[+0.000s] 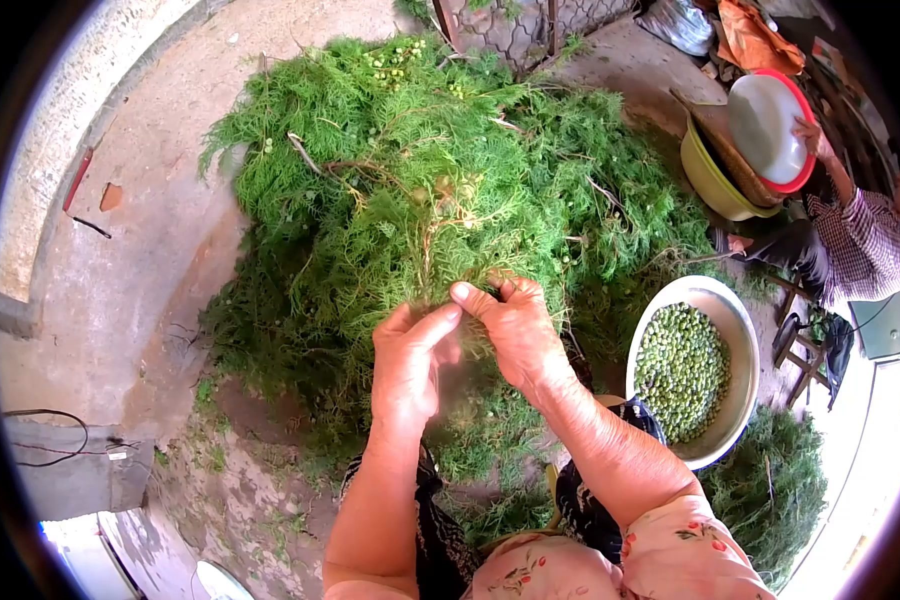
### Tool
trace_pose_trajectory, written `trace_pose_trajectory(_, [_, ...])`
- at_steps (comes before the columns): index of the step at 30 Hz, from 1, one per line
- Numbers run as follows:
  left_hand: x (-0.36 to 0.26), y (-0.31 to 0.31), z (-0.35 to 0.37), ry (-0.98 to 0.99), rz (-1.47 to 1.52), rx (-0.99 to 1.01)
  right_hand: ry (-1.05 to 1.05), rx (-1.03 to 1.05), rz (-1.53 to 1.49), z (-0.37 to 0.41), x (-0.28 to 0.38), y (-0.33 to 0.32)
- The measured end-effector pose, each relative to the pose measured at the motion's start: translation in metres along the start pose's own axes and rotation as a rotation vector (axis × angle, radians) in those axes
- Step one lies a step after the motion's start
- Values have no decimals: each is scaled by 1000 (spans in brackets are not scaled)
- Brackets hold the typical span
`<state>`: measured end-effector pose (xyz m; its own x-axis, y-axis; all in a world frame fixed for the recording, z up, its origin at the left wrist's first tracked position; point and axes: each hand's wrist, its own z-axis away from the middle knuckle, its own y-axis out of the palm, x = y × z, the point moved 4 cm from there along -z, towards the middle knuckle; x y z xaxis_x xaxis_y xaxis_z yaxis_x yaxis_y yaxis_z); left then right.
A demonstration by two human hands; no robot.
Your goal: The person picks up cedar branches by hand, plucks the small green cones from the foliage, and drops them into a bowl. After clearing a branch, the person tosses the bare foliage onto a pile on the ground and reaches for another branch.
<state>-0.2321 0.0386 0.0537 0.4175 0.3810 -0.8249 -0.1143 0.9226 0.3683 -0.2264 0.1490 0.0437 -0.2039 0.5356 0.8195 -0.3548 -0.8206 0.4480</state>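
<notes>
My left hand (407,362) and my right hand (518,328) meet in front of my body, thumbs almost touching. Between them is a leafy evergreen branch (428,255), its feathery green sprays pointing away from me. Both hands are closed on its lower end, fingers pinched; the left fingers are partly blurred. A large heap of cut evergreen branches (300,240) lies just beyond and under my hands, some carrying small pale green cones (395,62). To the right of my right forearm sits a white basin (743,365) holding many small green cones (682,370).
At the right, another person (865,235) sits holding a red-rimmed basin (808,165) above a yellow-green tub (710,185). More cut greenery (770,490) lies below the white basin. A red-handled tool (78,180) rests on the concrete at the left.
</notes>
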Motion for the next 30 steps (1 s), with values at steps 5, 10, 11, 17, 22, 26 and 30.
trace_pose_trajectory(5, [-1,-5,0,-71,56,115,-46,75,65,5,9,4])
trace_pose_trajectory(10, [0,2,5,-55,29,107,-81,-36,-12,0,-3,-1])
trace_pose_trajectory(11, [2,4,5,-40,25,100,-73,-57,-8,-1,-5,-2])
trace_pose_trajectory(17, [7,12,20,-42,-66,81,-3,-285,263,7,25,-16])
trace_pose_trajectory(22, [16,2,13,-60,88,165,-88,-231,11,-12,16,-27])
trace_pose_trajectory(26, [19,2,19,-86,117,111,-204,-264,-1,-10,26,-36])
trace_pose_trajectory(30, [16,-13,16,-52,239,265,-235,-219,-45,-23,38,-48])
